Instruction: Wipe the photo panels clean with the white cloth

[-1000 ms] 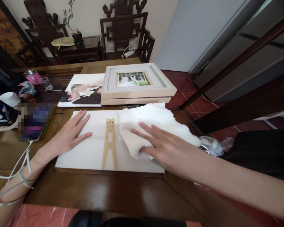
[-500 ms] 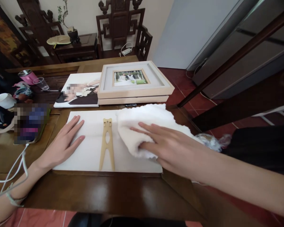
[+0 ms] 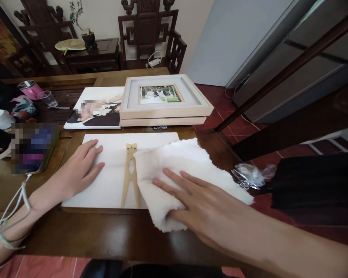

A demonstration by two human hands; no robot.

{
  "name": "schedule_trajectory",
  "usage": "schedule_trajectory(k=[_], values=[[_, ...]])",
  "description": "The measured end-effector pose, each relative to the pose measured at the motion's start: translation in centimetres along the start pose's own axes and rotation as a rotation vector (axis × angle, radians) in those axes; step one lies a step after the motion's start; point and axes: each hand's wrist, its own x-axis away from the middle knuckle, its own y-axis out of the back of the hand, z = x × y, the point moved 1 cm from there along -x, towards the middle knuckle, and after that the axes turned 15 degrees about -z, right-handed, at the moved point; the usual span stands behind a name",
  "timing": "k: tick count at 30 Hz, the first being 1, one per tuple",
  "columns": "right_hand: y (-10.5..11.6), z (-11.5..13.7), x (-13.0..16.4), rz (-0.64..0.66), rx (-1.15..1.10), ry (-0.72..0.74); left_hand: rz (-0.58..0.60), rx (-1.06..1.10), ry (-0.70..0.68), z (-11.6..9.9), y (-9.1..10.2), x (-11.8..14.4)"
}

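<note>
A white panel lies flat on the table in front of me, bearing a tan A-shaped stand with small metal fixings at its top. On the panel's left part my left hand rests flat, its fingers apart. A white cloth with ragged edges covers the panel's right part and hangs over its near edge. My right hand presses on the cloth with long fingers, while the thumb is tucked at a fold. The cloth's left edge meets the stand's right side and hides the panel's right end.
Behind the panel sit stacked wooden picture frames and a photo print. To the left are a device with a cable, a white cup, a pink tumbler and a clear plastic cup. Plastic wrap is at the right.
My right hand has drawn the cloth toward me and slightly left, up to the stand. The cloth now hangs past the panel's near edge. My left hand stays on the panel.
</note>
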Motion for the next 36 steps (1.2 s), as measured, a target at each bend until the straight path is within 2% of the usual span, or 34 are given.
schedule_trajectory(k=[5, 11, 16, 20, 24, 28, 30, 32, 36], values=[[0.2, -1.4, -1.2, 0.076, 0.036, -0.001, 0.038, -0.052, -0.029, 0.3, 0.0, -0.3], [-0.4, -3.2, -1.8, 0.057, 0.106, 0.016, 0.018, -0.112, 0.01, 0.2, -0.5, 0.5], [-0.9, -0.9, -1.1, 0.009, 0.059, 0.0, 0.027, -0.113, -0.012, 0.4, -0.1, 0.4], [-0.2, 0.8, -0.6, -0.003, -0.025, 0.001, 0.086, -0.08, -0.014, 0.5, 0.6, 0.4], [0.0, -1.5, -0.9, 0.057, 0.016, -0.003, 0.152, -0.081, 0.001, 0.3, 1.2, 0.6], [-1.6, -4.0, -0.8, 0.014, 0.109, -0.042, 0.158, -0.069, 0.028, 0.0, 1.4, 0.6], [-2.2, -3.5, -0.4, -0.038, 0.109, -0.064, 0.146, -0.059, 0.03, -0.1, 1.4, 0.6], [-2.1, -1.7, 0.2, -0.059, 0.057, -0.078, 0.135, -0.055, 0.018, 0.0, 1.4, 0.5], [-0.2, 2.1, 0.7, -0.018, -0.067, -0.078, 0.127, -0.041, 0.0, 0.3, 1.3, 0.6]])
